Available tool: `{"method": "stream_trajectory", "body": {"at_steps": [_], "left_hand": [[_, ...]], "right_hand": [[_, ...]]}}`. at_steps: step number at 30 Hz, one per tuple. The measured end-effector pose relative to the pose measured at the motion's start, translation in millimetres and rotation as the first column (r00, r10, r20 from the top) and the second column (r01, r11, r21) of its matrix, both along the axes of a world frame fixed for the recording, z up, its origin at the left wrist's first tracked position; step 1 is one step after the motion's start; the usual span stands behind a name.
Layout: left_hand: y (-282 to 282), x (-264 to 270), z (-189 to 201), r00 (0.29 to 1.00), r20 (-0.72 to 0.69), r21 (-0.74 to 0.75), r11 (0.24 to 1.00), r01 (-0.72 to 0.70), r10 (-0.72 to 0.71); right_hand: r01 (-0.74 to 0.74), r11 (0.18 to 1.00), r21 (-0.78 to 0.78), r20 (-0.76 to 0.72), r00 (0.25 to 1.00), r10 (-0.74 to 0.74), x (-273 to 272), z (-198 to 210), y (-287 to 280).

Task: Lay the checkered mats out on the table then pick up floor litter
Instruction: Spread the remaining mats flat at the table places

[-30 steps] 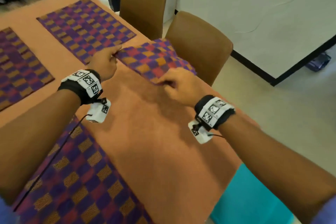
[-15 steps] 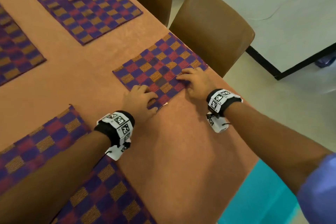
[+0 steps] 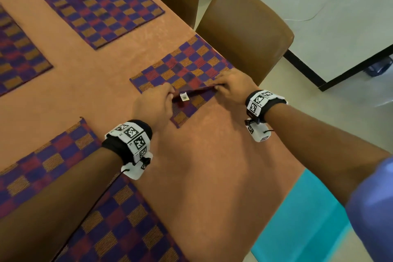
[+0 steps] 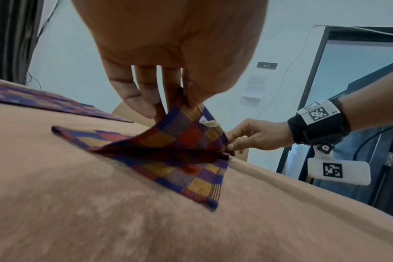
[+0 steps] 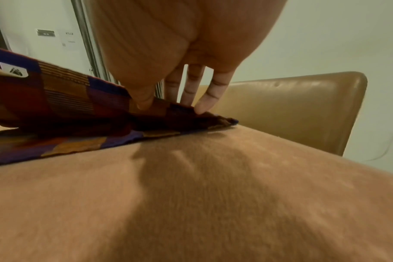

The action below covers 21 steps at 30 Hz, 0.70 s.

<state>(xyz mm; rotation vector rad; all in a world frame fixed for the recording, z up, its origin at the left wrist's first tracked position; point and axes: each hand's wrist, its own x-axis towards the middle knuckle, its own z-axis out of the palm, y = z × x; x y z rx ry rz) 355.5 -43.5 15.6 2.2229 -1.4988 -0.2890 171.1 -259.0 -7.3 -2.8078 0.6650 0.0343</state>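
From the head camera, a folded checkered mat (image 3: 182, 66) lies on the table (image 3: 212, 176) at the edge beside the near brown chair (image 3: 244, 32). The left hand (image 3: 154, 103) and the right hand (image 3: 232, 85) each pinch the mat's upper layer and hold it raised off the lower one, with a small white tag (image 3: 184, 97) showing on the raised edge between them. A second mat (image 3: 93, 2) lies flat farther along the table from that chair, and two more, one (image 3: 42, 161) and another (image 3: 119, 225), lie on the table's near side under the left forearm. From the left wrist camera, the left hand (image 4: 168, 53) grips one corner of the lifted layer between thumb and fingers, while the right hand (image 4: 258, 136) pinches the other corner at the table edge; the lower layer stays flat on the cloth. From the right wrist camera, the right hand's thumb and fingers (image 5: 204, 99) pinch the mat (image 5: 67, 99) just in front of the chair (image 5: 292, 109) back
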Motion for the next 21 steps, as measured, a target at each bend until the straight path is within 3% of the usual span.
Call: {"method": "stream_trajectory", "body": {"at_steps": [7,12,16,21], "left_hand": [[14.7,-27.8,16.7,0.999,-0.048,-0.108,0.994,0.009,-0.014],[41.6,-111.4,-0.3,0.973,-0.197,-0.002,0.992,0.125,-0.123],[59.6,-183.6,-17.3,0.927,-0.32,0.169,0.951,0.258,-0.194],[67.8,-220.1,-16.1,0.836,-0.504,0.207,0.909,0.362,-0.218]], "right_hand": [[0.086,0.995,-0.055,0.047,0.995,-0.084,-30.7,35.0,5.7],[0.119,0.993,-0.011,-0.053,0.991,-0.119,-119.1,31.1,36.0],[0.186,0.983,0.005,-0.148,0.972,-0.183,-196.3,16.2,65.7],[0.246,0.969,0.036,-0.147,0.96,-0.238,-253.8,8.4,87.7]]}}
